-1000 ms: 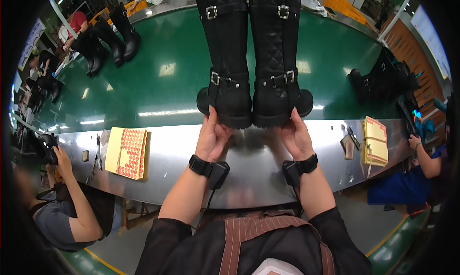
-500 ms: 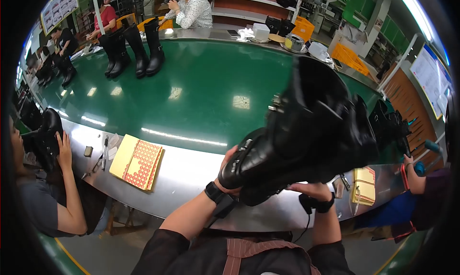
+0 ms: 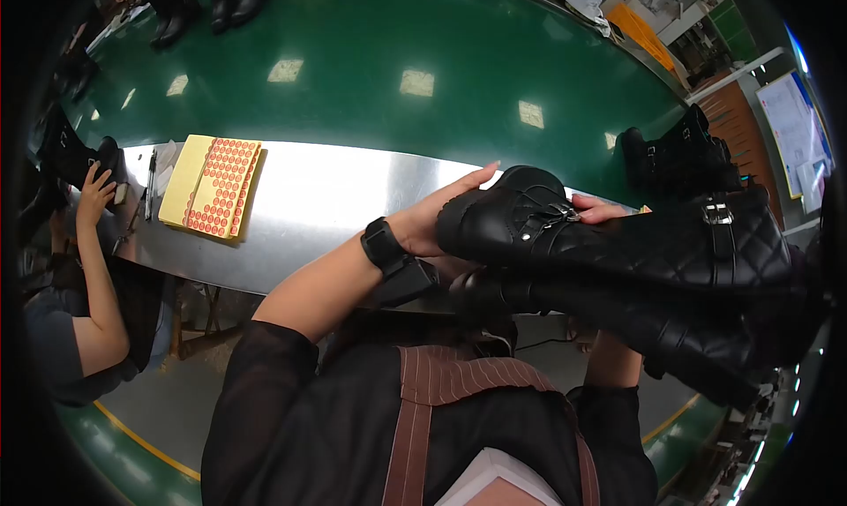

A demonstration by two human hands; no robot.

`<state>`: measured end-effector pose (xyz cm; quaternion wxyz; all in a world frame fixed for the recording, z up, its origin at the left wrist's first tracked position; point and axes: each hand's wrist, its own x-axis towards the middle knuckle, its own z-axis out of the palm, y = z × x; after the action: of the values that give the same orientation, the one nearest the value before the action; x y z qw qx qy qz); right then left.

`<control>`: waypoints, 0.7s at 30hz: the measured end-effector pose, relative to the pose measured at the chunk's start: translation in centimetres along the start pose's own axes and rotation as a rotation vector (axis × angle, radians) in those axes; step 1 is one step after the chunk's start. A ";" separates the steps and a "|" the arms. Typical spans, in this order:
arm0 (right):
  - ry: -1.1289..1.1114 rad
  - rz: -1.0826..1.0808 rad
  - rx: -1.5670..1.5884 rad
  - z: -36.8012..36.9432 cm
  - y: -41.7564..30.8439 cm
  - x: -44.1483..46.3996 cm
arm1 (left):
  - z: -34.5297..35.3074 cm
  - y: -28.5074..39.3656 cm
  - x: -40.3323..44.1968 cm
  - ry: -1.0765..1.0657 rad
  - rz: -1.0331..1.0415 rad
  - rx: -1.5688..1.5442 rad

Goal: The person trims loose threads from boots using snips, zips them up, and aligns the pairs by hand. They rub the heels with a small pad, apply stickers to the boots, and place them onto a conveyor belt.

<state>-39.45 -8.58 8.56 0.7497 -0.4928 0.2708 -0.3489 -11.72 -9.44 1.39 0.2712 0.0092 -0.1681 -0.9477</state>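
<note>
Two tall black boots lie on their sides in the air in front of me, toes to the left and shafts to the right. The upper boot (image 3: 653,246) shows quilted leather, a strap and silver buckles; the lower boot (image 3: 609,316) is beneath it. My left hand (image 3: 432,215) touches the upper boot's toe, its thumb stretched out and its other fingers partly hidden. Behind the upper boot's ankle, a few fingertips of my right hand (image 3: 598,209) show against it; the rest of that hand is hidden.
Yellow pads with red round stickers (image 3: 216,188) lie on the metal table edge (image 3: 309,188), near a pen (image 3: 151,179). A person's hand (image 3: 94,197) holds a boot at left. More black boots stand at the right (image 3: 679,153) and far left (image 3: 234,3).
The pair of boots has turned from upright, through a tilt, to sideways, shafts now right. My hands have turned with them. The view has tipped downward since half a second ago.
</note>
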 end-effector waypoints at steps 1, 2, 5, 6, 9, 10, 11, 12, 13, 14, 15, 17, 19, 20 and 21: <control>-0.229 -0.229 -0.131 0.2 -0.2 -0.2 | 3.5 0.8 -0.9 0.221 0.066 0.219; -0.224 -0.229 -0.132 -0.2 -1.2 0.3 | 4.7 1.2 -1.5 0.417 0.140 0.404; 0.045 0.594 0.317 -0.3 -3.8 1.6 | 5.3 2.4 -3.5 0.420 0.249 0.692; 0.164 0.610 0.267 0.3 -3.9 1.5 | 5.4 2.3 -3.6 0.423 0.246 0.693; 0.240 0.622 0.219 1.4 -3.9 1.8 | 5.6 1.8 -4.1 0.459 0.254 0.826; 0.199 0.615 0.219 1.6 -3.9 2.0 | 5.5 1.7 -4.1 0.457 0.265 0.840; 0.160 0.608 0.221 1.8 -3.8 2.1 | 5.4 1.6 -4.2 0.453 0.275 0.853; 0.163 0.608 0.224 1.9 -3.5 2.0 | 5.5 1.5 -4.3 0.452 0.270 0.853; 0.191 0.382 0.095 2.0 -2.7 1.6 | 5.7 1.4 -4.5 0.400 0.313 0.804; 0.218 0.156 -0.035 2.1 -1.8 1.0 | 5.9 1.2 -4.5 0.347 0.355 0.755; 0.243 -0.070 -0.166 2.3 -0.8 0.4 | 5.8 0.9 -4.4 0.343 0.350 0.754; 0.285 -0.519 -0.430 3.2 0.8 -0.7 | 5.7 0.2 -4.2 0.317 0.481 0.747; 0.459 -0.435 -0.677 3.5 1.1 -1.8 | 5.3 0.3 -4.1 0.314 0.490 0.773; 0.487 -0.434 -0.568 2.0 2.2 -2.0 | 5.0 0.4 -4.0 0.351 0.518 0.739; 0.511 -0.433 -0.458 1.9 2.5 -1.8 | 4.9 0.5 -4.1 0.388 0.548 0.705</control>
<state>-38.45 -5.41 7.05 0.4382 -0.5901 0.4092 -0.5407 -8.55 -6.18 5.83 0.5176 0.2326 -0.4212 -0.7075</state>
